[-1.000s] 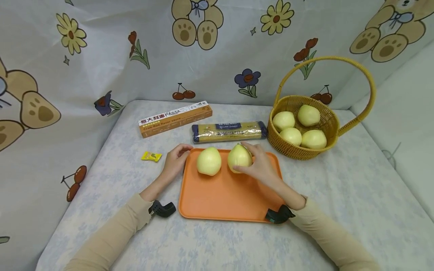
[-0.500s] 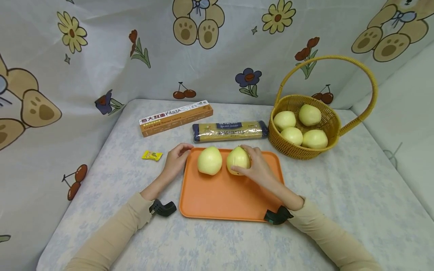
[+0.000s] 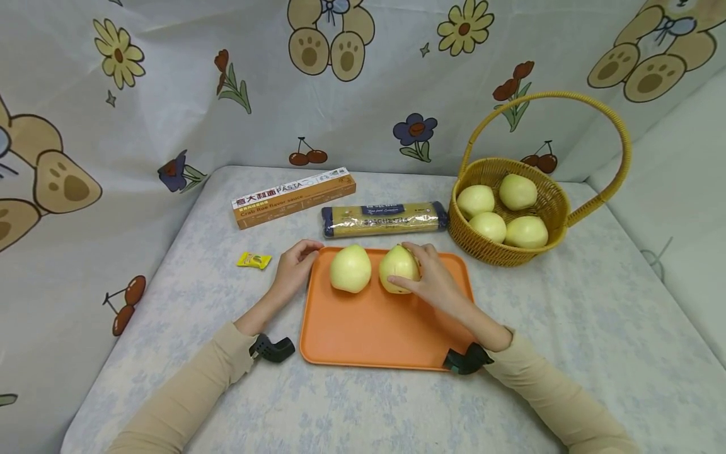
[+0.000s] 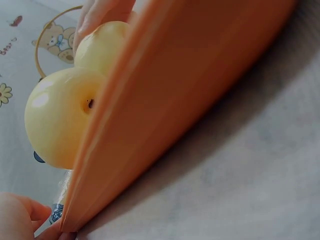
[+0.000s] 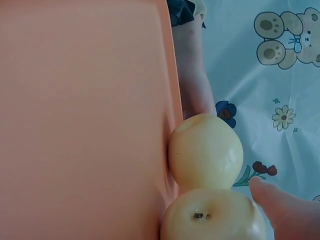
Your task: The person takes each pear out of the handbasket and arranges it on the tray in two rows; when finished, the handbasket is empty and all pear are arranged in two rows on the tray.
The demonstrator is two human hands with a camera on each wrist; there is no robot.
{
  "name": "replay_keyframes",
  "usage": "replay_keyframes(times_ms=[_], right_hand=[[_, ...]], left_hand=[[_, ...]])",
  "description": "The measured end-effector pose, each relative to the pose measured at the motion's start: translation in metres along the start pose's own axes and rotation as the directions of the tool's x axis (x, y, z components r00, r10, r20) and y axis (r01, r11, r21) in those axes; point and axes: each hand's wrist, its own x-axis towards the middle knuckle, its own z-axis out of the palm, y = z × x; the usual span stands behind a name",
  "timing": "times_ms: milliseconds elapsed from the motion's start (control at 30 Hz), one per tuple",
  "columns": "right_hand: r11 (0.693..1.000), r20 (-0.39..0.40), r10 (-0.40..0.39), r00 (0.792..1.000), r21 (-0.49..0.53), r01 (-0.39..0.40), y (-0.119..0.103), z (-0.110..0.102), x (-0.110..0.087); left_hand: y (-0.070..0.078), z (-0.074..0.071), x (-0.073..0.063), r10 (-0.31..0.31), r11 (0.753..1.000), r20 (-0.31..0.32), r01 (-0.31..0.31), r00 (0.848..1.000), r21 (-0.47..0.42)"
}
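Note:
Two pale yellow pears sit side by side along the far side of an orange tray (image 3: 374, 334). Thumb and fingers of my right hand (image 3: 435, 277) are around the right pear (image 3: 397, 269). Left of it stands the other pear (image 3: 350, 269), untouched by that hand. At the tray's far left corner, my left hand (image 3: 292, 270) holds the rim; the left wrist view shows its thumb (image 4: 22, 215) and fingertips beside that corner. In the right wrist view the right thumb (image 5: 285, 207) lies along the nearer pear (image 5: 220, 222); the other fingers are out of sight there.
A wicker basket (image 3: 488, 252) with a tall handle holds several pears at the back right. Behind the tray lie a spaghetti packet (image 3: 386, 221) and a pasta box (image 3: 295, 198). One small yellow wrapped sweet (image 3: 254, 260) lies left of the left hand.
Over the past second my right hand has shifted the right pear slightly left, closer to the other pear. My left hand has stayed at the tray corner.

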Motion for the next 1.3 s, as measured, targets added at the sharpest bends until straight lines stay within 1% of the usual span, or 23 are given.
replay_keyframes(times_ms=[67, 300, 433, 467, 567, 667, 733, 800, 833, 900, 933, 1000, 1100, 1167, 1233, 1300], right_hand=[[1.000, 0.005, 0.003, 1.000, -0.008, -0.003, 0.000, -0.001, 0.000], [1.000, 0.011, 0.015, 1.000, -0.022, -0.015, 0.001, -0.002, 0.001], [1.000, 0.010, 0.018, 1.000, 0.018, -0.019, 0.003, -0.008, 0.004], [0.999, -0.003, 0.013, 1.000, 0.031, -0.013, 0.004, -0.012, 0.005], [0.995, -0.083, -0.008, 0.997, 0.101, 0.017, 0.011, -0.030, 0.011], [0.988, -0.202, -0.011, 0.979, 0.148, 0.041, 0.023, -0.054, 0.019], [0.986, -0.255, 0.020, 0.967, 0.165, 0.023, 0.034, -0.071, 0.023], [0.987, -0.308, 0.055, 0.950, 0.160, -0.005, 0.049, -0.087, 0.026], [0.988, -0.327, 0.072, 0.942, 0.155, -0.022, 0.057, -0.095, 0.028], [0.989, -0.340, 0.106, 0.934, 0.135, -0.064, 0.071, -0.109, 0.030], [0.988, -0.337, 0.119, 0.934, 0.128, -0.080, 0.078, -0.115, 0.030], [0.984, -0.290, 0.157, 0.944, 0.126, -0.125, 0.089, -0.125, 0.030], [0.976, -0.160, 0.205, 0.966, 0.106, -0.190, 0.100, -0.134, 0.030], [0.972, -0.071, 0.226, 0.972, 0.085, -0.220, 0.105, -0.136, 0.031], [0.973, -0.017, 0.225, 0.974, 0.048, -0.224, 0.107, -0.136, 0.033], [0.977, 0.019, 0.214, 0.977, -0.002, -0.213, 0.108, -0.135, 0.035]], left_hand=[[-0.002, 0.000, 0.001, 0.004, 1.000, 0.001, -0.004, 1.000, 0.002], [-0.034, 0.004, 0.015, 0.005, 1.000, -0.008, -0.005, 1.000, -0.009], [-0.038, 0.005, 0.016, 0.014, 1.000, -0.018, -0.014, 1.000, 0.003], [-0.038, 0.005, 0.015, 0.018, 1.000, -0.021, -0.018, 1.000, 0.007], [-0.037, 0.006, 0.015, 0.029, 1.000, -0.029, -0.028, 0.999, 0.012], [-0.036, 0.007, 0.016, 0.034, 0.999, -0.040, -0.034, 0.999, 0.012], [-0.036, 0.007, 0.016, 0.035, 0.999, -0.043, -0.034, 0.998, 0.012], [-0.037, 0.007, 0.016, 0.034, 0.999, -0.043, -0.033, 0.999, 0.013], [-0.037, 0.007, 0.016, 0.035, 0.999, -0.041, -0.034, 0.999, 0.013], [-0.037, 0.006, 0.016, 0.035, 0.999, -0.040, -0.034, 0.999, 0.016], [-0.037, 0.006, 0.017, 0.034, 0.999, -0.039, -0.033, 0.999, 0.020], [-0.036, 0.005, 0.017, 0.031, 0.999, -0.037, -0.030, 0.999, 0.025], [-0.035, 0.004, 0.017, 0.027, 0.999, -0.039, -0.027, 0.999, 0.018], [-0.035, 0.004, 0.016, 0.028, 0.999, -0.036, -0.028, 0.999, 0.020], [-0.036, 0.005, 0.016, 0.029, 1.000, -0.036, -0.028, 0.999, 0.014], [-0.036, 0.005, 0.015, 0.031, 0.999, -0.038, -0.030, 0.999, 0.013]])
